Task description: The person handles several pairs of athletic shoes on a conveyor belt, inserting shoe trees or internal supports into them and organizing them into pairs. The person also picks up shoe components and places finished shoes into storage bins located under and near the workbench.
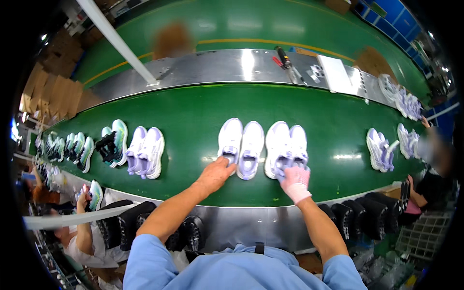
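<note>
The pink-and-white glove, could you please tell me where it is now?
In the head view, the glove is on the person's right hand, right of centre, at the heels of white-and-lavender shoes on the green surface.

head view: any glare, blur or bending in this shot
Head view: strong glare on the steel ledge, with paler streaks on the green work surface; head view: the ledge and the green surface curve, fisheye-style, with black corners; head view: a brown shape beyond the ledge is badly blurred, while the central white-and-lavender shoes look fairly clear.
</note>
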Demonstrator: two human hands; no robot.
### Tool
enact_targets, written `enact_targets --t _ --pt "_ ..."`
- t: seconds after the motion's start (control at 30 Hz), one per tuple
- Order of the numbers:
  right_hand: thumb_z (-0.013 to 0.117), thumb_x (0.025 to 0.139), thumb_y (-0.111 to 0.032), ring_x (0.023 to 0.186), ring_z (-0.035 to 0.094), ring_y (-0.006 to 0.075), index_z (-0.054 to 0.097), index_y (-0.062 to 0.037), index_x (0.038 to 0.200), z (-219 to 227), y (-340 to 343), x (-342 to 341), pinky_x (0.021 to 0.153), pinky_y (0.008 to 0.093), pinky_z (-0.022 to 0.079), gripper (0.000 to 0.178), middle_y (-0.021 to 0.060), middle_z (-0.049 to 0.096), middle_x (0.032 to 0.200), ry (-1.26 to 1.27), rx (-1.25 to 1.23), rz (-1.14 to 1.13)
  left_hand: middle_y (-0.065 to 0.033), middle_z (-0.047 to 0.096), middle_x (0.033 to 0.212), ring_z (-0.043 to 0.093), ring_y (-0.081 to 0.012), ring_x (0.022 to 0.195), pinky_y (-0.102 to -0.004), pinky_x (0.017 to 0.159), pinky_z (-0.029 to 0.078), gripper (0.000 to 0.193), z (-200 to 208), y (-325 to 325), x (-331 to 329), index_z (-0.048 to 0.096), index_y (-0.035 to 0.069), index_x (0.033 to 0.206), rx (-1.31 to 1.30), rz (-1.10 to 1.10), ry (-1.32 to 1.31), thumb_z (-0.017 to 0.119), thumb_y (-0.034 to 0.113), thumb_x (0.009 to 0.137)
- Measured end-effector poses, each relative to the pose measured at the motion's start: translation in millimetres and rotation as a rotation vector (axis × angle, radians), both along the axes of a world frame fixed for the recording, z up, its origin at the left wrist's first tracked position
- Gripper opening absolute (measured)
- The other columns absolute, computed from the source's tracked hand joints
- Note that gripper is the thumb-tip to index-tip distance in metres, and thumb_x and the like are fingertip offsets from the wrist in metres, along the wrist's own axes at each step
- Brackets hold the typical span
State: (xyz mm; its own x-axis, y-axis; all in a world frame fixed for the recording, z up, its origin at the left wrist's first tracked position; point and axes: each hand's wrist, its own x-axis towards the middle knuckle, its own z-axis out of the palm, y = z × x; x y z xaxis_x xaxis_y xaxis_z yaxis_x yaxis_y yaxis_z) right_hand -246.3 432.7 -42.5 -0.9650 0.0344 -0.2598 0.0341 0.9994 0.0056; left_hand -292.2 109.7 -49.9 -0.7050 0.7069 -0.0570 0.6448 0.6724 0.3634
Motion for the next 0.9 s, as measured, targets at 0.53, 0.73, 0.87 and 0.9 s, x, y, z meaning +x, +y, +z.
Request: enact_targets --t 0.53,0.73,0.87,0.9 --pt "0.073 0.086 -0.030 0.090 0.071 0.0341 0.076 -0.0129 0.096 -25.9 45.0 8.8 0.078 0.0539 0.050 0.020 0.0125 0.072 0.087 0.098 0.021 -0.026 -0.0195 0.068 0.092 0.069 -0.0378 0.087 -0.0503 0.075 0.057 0.042 -10.1 -48.8 -4.2 0.076 0.014 0.110 -0.200 0.350 -0.006 0.080 0.047 0.085" --pt "0.068 0.093 -0.036 0.089 0.073 0.0330 0.075 -0.0196 0.099 -1.1 -5.5 22.7 0.088 0.0547 0.046 0.019 0.0118 0.074 0.086 -0.031 -0.035 0.078 -0.0204 0.068 0.102 0.068 -0.0384 0.100 -0.0511 0.075 0.058 0.044 -21.8 -133.8 31.2 0.074 0.015 0.114 -0.364 0.424 -0.060 0.085 0.042 0.081" --pt "0.068 0.091 -0.040 0.085 0.074 0.0343 0.076 -0.0204 0.100 -13.9 9.8 29.5 0.085 0.0535 0.050 0.023 0.0124 0.075 0.084 -0.076 -0.061 0.001 -0.0216 0.066 0.117 0.065 -0.0375 0.113 -0.0487 0.083 0.059 0.044 42.2 -52.5 32.8 0.070 0.012 0.118 -0.777 0.349 -0.026 0.084 0.036 0.083" --pt "0.069 0.090 -0.041 0.085 0.074 0.0350 0.077 -0.0205 0.100 -13.1 9.9 27.9 0.084 0.0525 0.051 0.024 0.0123 0.075 0.084 -0.081 -0.067 -0.007 -0.0220 0.066 0.121 0.064 -0.0373 0.116 -0.0478 0.085 0.059 0.044 57.3 -18.5 38.1 0.069 0.011 0.119 -0.889 0.347 0.038 0.083 0.034 0.084"
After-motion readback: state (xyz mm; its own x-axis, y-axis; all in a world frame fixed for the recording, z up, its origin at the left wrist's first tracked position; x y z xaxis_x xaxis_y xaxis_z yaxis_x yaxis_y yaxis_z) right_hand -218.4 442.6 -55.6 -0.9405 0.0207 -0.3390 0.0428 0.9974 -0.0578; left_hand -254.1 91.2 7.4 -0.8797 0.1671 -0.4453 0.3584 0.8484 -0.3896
